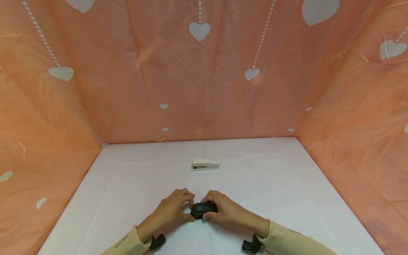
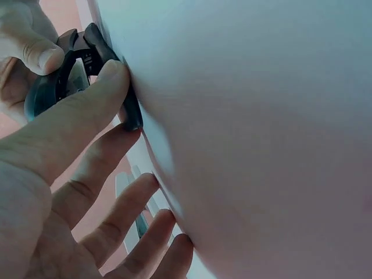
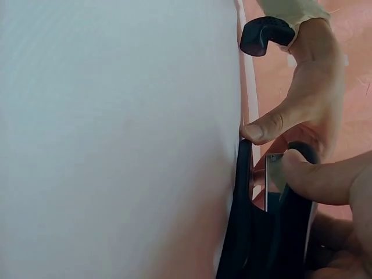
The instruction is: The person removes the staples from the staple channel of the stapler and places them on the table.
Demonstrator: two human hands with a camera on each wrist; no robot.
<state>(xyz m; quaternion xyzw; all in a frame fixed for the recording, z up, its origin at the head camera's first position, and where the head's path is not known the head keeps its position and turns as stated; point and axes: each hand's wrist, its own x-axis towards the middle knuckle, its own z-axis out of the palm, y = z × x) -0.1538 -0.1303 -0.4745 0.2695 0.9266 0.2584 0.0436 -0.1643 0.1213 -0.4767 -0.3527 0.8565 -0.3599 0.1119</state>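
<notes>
A small black stapler (image 1: 204,209) sits on the white table between the two hands. My left hand (image 1: 173,208) pinches the end of its base, thumb (image 2: 113,75) on one side and index finger at the far corner. The other left fingertips touch the tabletop. At the opposite end, my right hand (image 1: 226,209) grips the body, its thumb (image 3: 299,171) pressed against the upper part. Between the stapler's upper arm and base, a gap shows with a metal piece (image 3: 274,174) in it. The right fingers behind the body are partly hidden.
A white stapler (image 1: 205,164) lies farther back on the white tabletop (image 1: 271,170). Orange sheeting (image 1: 204,88) with white hearts encloses the back and both sides. Black devices (image 1: 157,242) are strapped at both wrists, by the sleeve cuffs.
</notes>
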